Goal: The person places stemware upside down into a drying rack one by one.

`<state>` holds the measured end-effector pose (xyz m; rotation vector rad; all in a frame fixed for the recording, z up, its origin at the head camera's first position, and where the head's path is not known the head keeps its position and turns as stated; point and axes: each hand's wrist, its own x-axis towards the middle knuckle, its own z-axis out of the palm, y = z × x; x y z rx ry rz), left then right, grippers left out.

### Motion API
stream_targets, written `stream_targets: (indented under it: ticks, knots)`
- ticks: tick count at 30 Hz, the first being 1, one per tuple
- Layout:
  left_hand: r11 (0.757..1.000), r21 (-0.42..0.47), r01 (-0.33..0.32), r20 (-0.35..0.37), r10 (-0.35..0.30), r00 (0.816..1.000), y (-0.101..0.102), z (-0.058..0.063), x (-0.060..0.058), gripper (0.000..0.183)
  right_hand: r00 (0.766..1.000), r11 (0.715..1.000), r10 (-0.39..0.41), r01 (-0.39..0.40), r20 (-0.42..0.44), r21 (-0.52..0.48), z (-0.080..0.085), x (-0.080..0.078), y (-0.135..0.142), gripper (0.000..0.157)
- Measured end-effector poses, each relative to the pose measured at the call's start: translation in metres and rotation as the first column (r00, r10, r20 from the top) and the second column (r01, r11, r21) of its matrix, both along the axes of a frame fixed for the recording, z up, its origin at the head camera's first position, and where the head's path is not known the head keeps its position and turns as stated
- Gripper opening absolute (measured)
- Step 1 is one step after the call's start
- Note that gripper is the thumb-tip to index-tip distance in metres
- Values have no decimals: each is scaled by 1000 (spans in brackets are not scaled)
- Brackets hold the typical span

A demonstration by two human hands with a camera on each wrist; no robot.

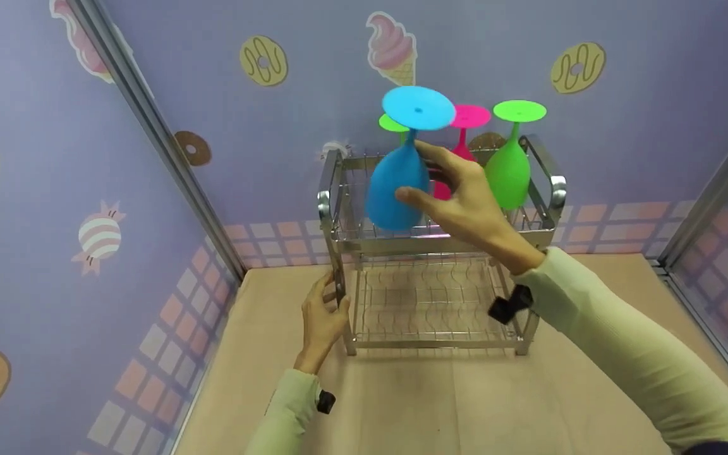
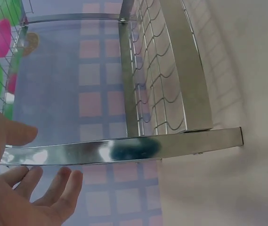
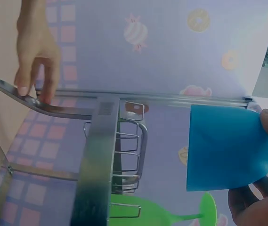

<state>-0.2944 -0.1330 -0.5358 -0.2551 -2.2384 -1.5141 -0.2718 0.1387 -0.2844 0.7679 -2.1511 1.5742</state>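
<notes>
My right hand (image 1: pixel 468 199) grips an upside-down blue plastic goblet (image 1: pixel 392 186) by its bowl, thumb on the near side. The goblet is above the top tier of a two-tier metal dish rack (image 1: pixel 440 245), its foot uppermost. In the right wrist view the blue bowl (image 3: pixel 228 148) is held clear of the rack. My left hand (image 1: pixel 325 322) holds the rack's left front post (image 2: pixel 86 153) between thumb and fingers. Upside down on the top tier stand a green goblet (image 1: pixel 508 177), a pink goblet (image 1: pixel 470 116) and another green goblet (image 1: pixel 392 122), partly hidden behind the blue one.
The lower tier (image 1: pixel 427 303) is a wavy wire grid. Beneath the rack lies a pale wooden-looking tabletop (image 1: pixel 414 404). Patterned lilac walls (image 1: pixel 326 63) enclose the back and sides, with metal corner rails (image 1: pixel 162 133). Curved metal handles (image 1: pixel 557 189) rise at the rack's sides.
</notes>
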Motion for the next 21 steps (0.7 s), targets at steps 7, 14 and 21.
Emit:
stream_targets:
  ticks: [7, 14, 21]
  knots:
    - [999, -9, -31, -27, 30, 999, -7, -8, -6, 43, 999, 998, -13, 10, 48, 60, 9, -30, -27, 74]
    - [999, -39, 1, -14, -1, 1000, -10, -6, -10, 42, 996, 994, -51, 44, 68, 95, 1, -53, -47, 71]
    - [999, -46, 17, -14, -17, 1000, -7, -3, -13, 43, 994, 983, -105, 98, 39, 154, -9, -74, -64, 68]
